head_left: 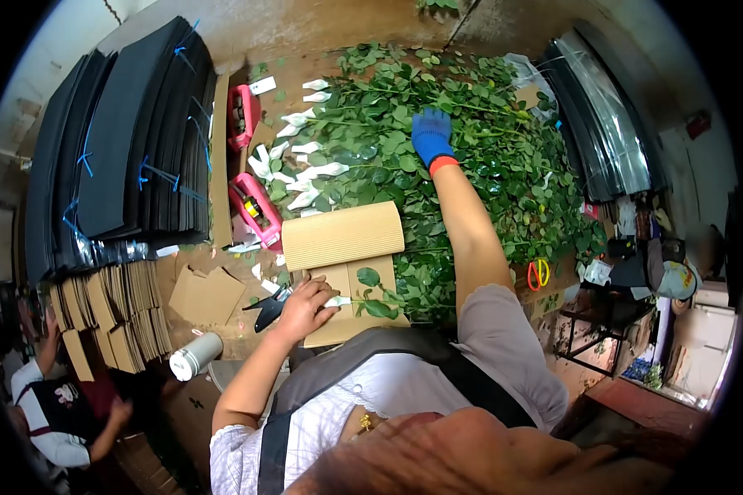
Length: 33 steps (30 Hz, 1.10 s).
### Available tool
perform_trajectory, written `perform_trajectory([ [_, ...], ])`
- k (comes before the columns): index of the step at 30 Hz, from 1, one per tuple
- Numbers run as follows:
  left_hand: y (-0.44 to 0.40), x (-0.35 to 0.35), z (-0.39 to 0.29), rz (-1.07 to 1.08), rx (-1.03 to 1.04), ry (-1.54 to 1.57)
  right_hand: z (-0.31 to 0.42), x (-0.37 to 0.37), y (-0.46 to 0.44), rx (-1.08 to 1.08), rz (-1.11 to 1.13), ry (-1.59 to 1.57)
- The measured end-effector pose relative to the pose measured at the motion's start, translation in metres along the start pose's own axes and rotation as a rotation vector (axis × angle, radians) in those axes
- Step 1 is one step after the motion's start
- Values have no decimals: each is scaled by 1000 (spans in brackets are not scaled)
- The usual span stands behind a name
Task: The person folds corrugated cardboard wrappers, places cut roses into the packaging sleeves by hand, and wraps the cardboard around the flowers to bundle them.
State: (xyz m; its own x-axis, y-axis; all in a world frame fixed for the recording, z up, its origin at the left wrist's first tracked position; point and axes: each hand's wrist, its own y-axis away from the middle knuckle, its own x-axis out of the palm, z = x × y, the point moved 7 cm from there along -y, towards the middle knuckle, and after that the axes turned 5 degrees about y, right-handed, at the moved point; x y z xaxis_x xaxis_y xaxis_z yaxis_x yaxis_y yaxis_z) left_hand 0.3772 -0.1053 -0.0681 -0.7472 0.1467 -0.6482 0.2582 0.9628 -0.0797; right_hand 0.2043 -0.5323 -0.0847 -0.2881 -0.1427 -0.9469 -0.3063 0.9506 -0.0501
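My bare left hand (308, 307) rests on flat brown cardboard (330, 332), its fingers apart, beside a white-sleeved rose bud (337, 302) with a leafy stem. Black-handled cutters (267, 313) lie just left of that hand. Stretched far forward, my right hand (433, 136) wears a blue glove with a red cuff and touches the heap of rose stems (495, 165). Its fingertips are sunk among leaves, so any grip is hidden. A roll of corrugated cardboard (343, 235) sits between the hands. Several white-sleeved buds (305, 186) point left from the heap.
Pink holders (256, 210) stand along the left edge. Stacks of black sheets (140, 132) and folded cardboard (111, 313) flank the table, with more wrapped sheets (607, 115) at right. A grey-white bottle (196, 356) and yellow-orange scissors (538, 275) lie nearby. Another person (66, 408) is lower left.
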Motion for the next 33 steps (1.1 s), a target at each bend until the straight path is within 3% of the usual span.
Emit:
perform_trajectory([
  [3, 1, 0, 2, -7, -19, 23, -10, -90, 31, -185, -557, -390],
  [4, 2, 0, 2, -12, -30, 35, -16, -131, 58, -255, -646, -494],
  [7, 4, 1, 4, -27, -19, 34, -31, -171, 115, -358, -502, -505],
  [9, 5, -1, 2, -12, 18, 26, -59, -186, 158, -383, -634, -597],
  [14, 16, 7, 9, 15, 62, 34, -96, -169, 269, -315, -341, -931],
  [17, 19, 10, 17, 52, -84, 118, -98, -119, 308, -309, -121, -1050],
  [18, 17, 11, 22, 126, -224, 117, -100, -99, 320, -285, -51, -1061],
  [19, 17, 13, 26, 204, -364, 115, -102, -81, 329, -285, -23, -982],
  [21, 19, 5, 25, -49, -212, 203, -110, -44, 339, -284, 30, -826],
  [22, 17, 6, 22, -55, -114, 132, -112, -29, 342, -290, 30, -769],
  [25, 21, 12, 28, -28, -257, 343, -111, -5, 343, -335, 101, -698],
  [26, 21, 6, 23, -120, -243, 346, -110, 5, 340, -347, 206, -665],
  [29, 18, 17, 18, 68, 34, 29, -93, -33, 314, -280, 519, -142],
  [30, 14, 10, 11, 32, -32, 88, -89, -33, 297, -235, 473, -93],
  [32, 13, 10, 10, 61, -53, 109, -76, -40, 256, -150, 166, -360],
  [33, 12, 10, 10, 70, -63, 117, -62, -35, 236, -185, 65, -300],
])
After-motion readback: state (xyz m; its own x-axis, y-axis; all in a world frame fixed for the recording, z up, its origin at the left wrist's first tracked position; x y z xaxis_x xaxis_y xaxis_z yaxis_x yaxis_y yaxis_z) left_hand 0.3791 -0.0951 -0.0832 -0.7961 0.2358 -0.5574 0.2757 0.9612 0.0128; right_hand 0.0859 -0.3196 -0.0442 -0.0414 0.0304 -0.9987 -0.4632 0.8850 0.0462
